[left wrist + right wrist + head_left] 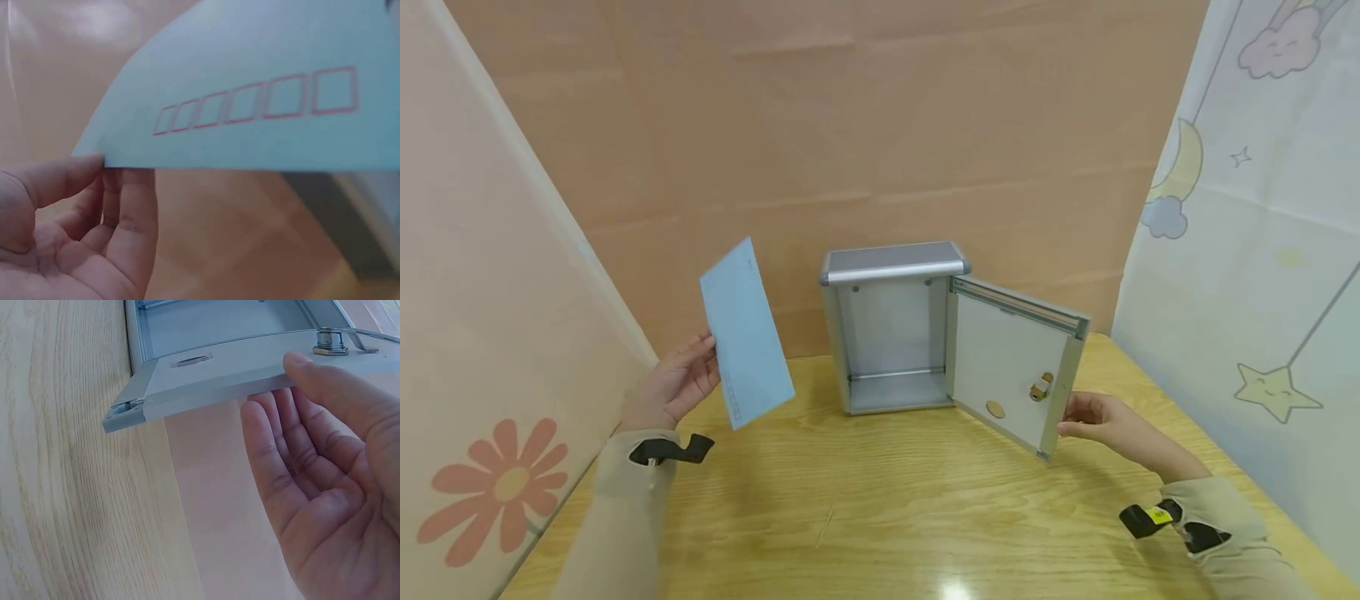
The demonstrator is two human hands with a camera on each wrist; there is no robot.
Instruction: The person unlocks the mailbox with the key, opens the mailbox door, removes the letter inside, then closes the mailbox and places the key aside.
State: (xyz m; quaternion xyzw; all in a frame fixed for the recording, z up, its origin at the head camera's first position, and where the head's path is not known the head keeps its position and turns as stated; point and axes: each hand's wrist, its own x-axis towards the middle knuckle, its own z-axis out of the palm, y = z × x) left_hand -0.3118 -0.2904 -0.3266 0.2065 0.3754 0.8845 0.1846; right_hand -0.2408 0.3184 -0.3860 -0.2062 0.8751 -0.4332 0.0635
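Observation:
A light blue envelope [747,333] is held up, tilted, by my left hand [681,379], which pinches its lower left edge between thumb and fingers. In the left wrist view a row of red printed boxes runs along the envelope [250,137]. On the table stands a silver-grey metal mailbox [895,260], its inside facing me. Its door [1007,358] is swung out to the right, with a lock on the inner face. My right hand [1101,421] grips the door's free edge; in the right wrist view the thumb lies on the inner side, fingers behind the door [231,375].
The wooden table [850,517] carries the mailbox near its back edge. An orange-brown cloth [880,125] hangs behind. Patterned cloth walls stand on the left [497,292] and right [1247,275]. Each wrist wears a black camera strap.

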